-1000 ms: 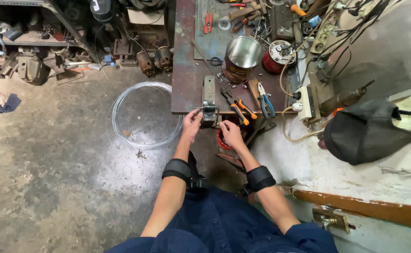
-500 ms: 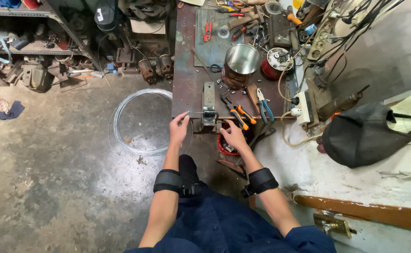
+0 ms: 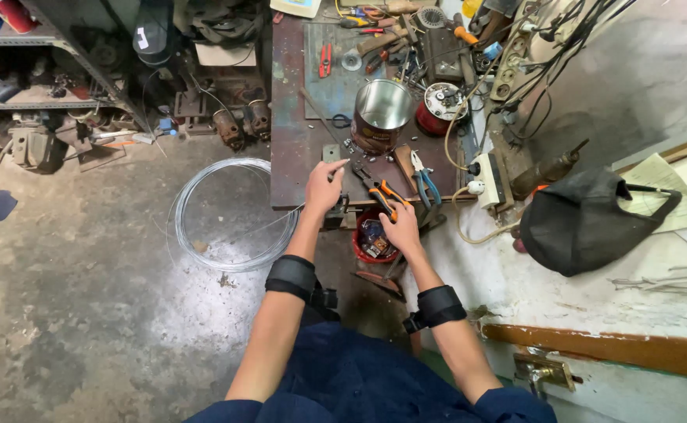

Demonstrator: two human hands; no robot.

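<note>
My left hand [image 3: 324, 188] reaches onto the front of a dark metal workbench [image 3: 296, 149] and lies over a small grey vise [image 3: 332, 152]. Its index finger and thumb are pinched together. A thin strand rises to this hand from the wire coil [image 3: 202, 235] on the floor. My right hand [image 3: 400, 229] is curled at the bench's front edge, its fingers touching the handle ends of orange-handled pliers [image 3: 380, 193]. What it grips is hidden. Both forearms wear black bands.
On the bench stand an open metal can [image 3: 381, 113], a red spool [image 3: 440, 106], blue-handled pliers [image 3: 424, 178] and several scattered tools. A red tub [image 3: 372, 239] sits under the bench edge. A black bag [image 3: 586, 223] lies on the white ledge to the right, and cluttered shelves stand at the left.
My left hand lifted off the vise, swung out to its left with fingers spread, then came back over it. My right hand stayed at the bench edge.
</note>
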